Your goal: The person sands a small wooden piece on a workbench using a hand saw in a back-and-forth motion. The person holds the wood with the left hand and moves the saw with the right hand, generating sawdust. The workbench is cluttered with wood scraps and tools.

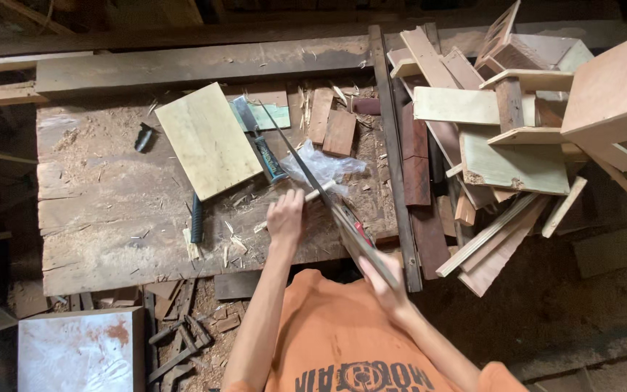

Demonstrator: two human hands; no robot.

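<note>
A thin stick is pinned to the table by the left hand, clenched over its near-left end; the stick lies near the table's right edge, beside a crumpled plastic bag. A saw is laid across the stick, its blade running from far-left to near-right; its handle is gripped by the right hand, closed around it. The stick is judged light, stiff and easily snapped, so it is best held close to the cut; the blade looks thin and springy, to be taken only by the handle. A pale board lies further left.
</note>
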